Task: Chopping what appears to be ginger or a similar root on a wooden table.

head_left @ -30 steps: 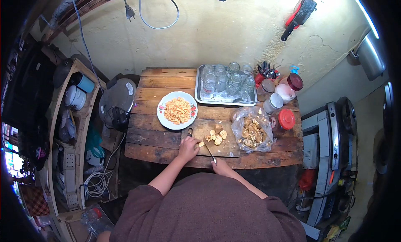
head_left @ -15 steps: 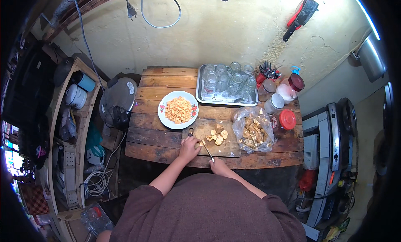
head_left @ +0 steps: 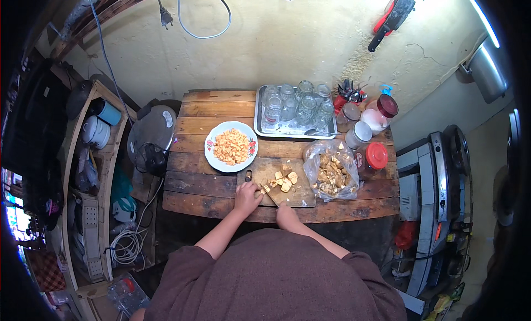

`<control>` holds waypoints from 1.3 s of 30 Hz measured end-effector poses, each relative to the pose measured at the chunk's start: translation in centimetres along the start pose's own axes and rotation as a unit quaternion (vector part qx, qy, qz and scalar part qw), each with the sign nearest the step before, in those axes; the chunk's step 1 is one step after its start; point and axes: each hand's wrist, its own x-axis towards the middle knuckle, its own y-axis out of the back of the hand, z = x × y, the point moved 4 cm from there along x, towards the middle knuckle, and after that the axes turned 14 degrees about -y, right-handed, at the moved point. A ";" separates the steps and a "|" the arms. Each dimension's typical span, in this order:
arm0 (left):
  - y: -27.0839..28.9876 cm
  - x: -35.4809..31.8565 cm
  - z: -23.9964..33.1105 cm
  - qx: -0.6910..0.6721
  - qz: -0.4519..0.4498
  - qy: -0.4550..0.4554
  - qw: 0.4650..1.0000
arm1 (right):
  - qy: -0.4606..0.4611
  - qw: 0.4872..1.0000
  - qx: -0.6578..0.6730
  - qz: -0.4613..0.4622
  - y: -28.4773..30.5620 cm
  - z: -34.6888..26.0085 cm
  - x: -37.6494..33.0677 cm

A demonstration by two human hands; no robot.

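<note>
On the wooden cutting board (head_left: 303, 197), my left hand (head_left: 247, 198) is closed, its fingertips on a small pale-yellow food piece (head_left: 260, 193) at the board's left side. My right hand (head_left: 286, 216) wraps round the handle of a knife (head_left: 271, 196) at the near edge. The blade slants up and left across the board, its tip close to my left fingertips. Beyond the blade lie several pale-yellow chunks (head_left: 286, 182), some with brown skin. A white flowered plate (head_left: 232, 169) behind the board holds a heap of small orange-yellow cubes (head_left: 231, 146).
Right of the board sits a clear plastic bag (head_left: 333, 171) of brownish pieces. Behind are a tray (head_left: 293, 135) of upturned glass jars, a red-lidded jar (head_left: 376, 155) and other jars. A cleaver (head_left: 395, 19) hangs on the wall. A shelf (head_left: 105, 210) stands left of the table.
The view has shifted slightly, so the scene sits a little further left. My right hand has edged forward with the knife, and the blade's angle differs slightly. My left hand stays at the same spot.
</note>
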 end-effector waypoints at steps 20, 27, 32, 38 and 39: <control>-4.7 8.5 0.3 -0.067 -0.080 0.013 0.994 | 0.034 0.985 0.161 0.055 4.3 4.7 -0.1; -1.3 5.3 -2.9 -0.133 0.058 0.063 0.987 | 0.108 0.990 0.069 -0.065 2.9 2.7 -0.1; 0.6 2.0 -2.3 -0.192 -0.004 0.060 0.980 | 0.076 0.993 -0.003 -0.085 1.8 2.4 1.1; -0.4 1.1 -0.7 -0.201 -0.069 0.007 0.977 | 0.063 0.996 0.006 -0.056 2.6 2.1 1.3; -0.1 1.2 -0.5 -0.152 -0.054 -0.029 0.987 | 0.064 0.996 0.010 -0.053 2.8 1.8 1.0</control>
